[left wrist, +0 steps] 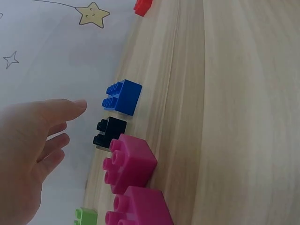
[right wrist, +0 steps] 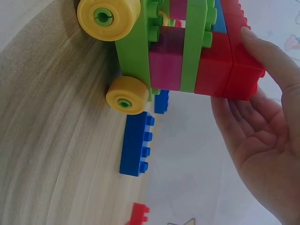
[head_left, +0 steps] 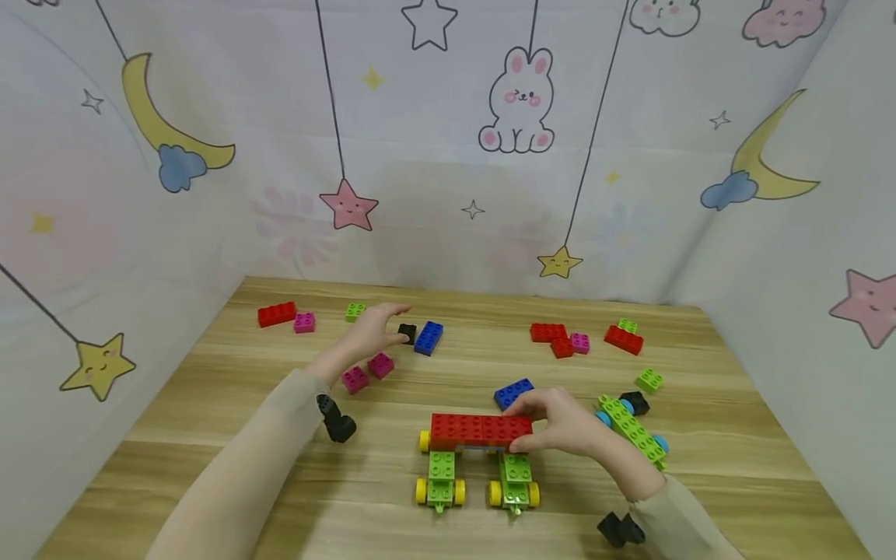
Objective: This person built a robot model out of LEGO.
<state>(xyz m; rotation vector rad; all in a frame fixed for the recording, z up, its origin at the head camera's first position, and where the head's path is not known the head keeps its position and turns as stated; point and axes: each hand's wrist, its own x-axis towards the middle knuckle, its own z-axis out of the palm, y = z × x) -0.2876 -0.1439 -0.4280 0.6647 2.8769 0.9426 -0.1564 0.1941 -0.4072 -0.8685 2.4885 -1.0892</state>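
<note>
My left hand (head_left: 367,336) reaches over the back of the table with fingers and thumb apart, holding nothing. Close by its fingertips are a black brick (head_left: 407,334) and a long blue brick (head_left: 429,338). Two pink bricks (head_left: 368,372) lie nearer me, below that wrist. With thumb and fingers on opposite sides, my right hand (head_left: 560,424) grips the right end of the red top bricks (head_left: 458,430) of a toy block vehicle (right wrist: 190,56). Green wheeled bases (head_left: 441,491) with yellow wheels carry it, and pink bricks (right wrist: 166,65) show between green layers.
Behind the vehicle lies another blue brick (head_left: 513,393). To the right are a green base with blue wheels (head_left: 630,428), a black piece (head_left: 635,402) and a green brick (head_left: 649,379). Red bricks (head_left: 548,333) sit farther back. A printed cloth (head_left: 448,233) stands behind the table.
</note>
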